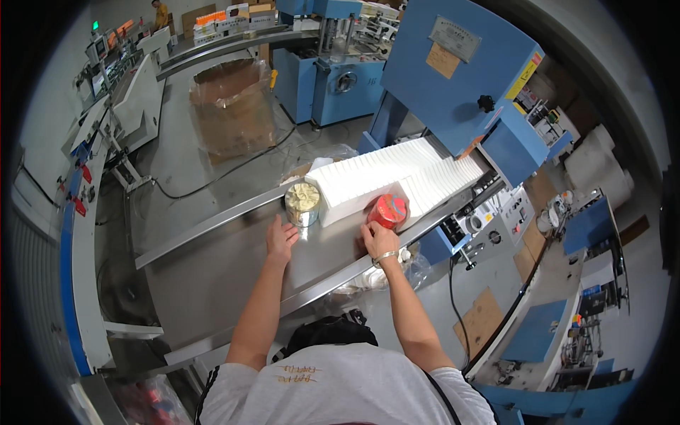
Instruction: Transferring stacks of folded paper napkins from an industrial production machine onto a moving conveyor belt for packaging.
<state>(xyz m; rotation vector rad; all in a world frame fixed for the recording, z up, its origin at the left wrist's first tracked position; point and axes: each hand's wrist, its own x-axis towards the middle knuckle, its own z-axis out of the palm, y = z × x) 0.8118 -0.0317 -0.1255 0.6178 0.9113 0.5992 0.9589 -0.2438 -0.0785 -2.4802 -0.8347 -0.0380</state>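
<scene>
On the metal chute (234, 265) stands a shiny round tin (302, 211) filled with crumpled cream-coloured material. My left hand (281, 239) is just to its near left, fingers apart and holding nothing. A red round container (388, 212) with a blue mark on top stands to the right, against the end of a white stack. The curled fingers of my right hand (379, 239) are on its near side; part of the grip is hidden. Beyond both containers, long rows of thin white pieces (375, 170) stand packed on edge.
Raised metal rails (212, 225) border the chute. A large blue machine (453, 78) rises over its far right end. Behind lies a big plastic-lined carton (234, 113). A cable (227, 185) crosses the floor on the left. A person (161, 14) in yellow is far off.
</scene>
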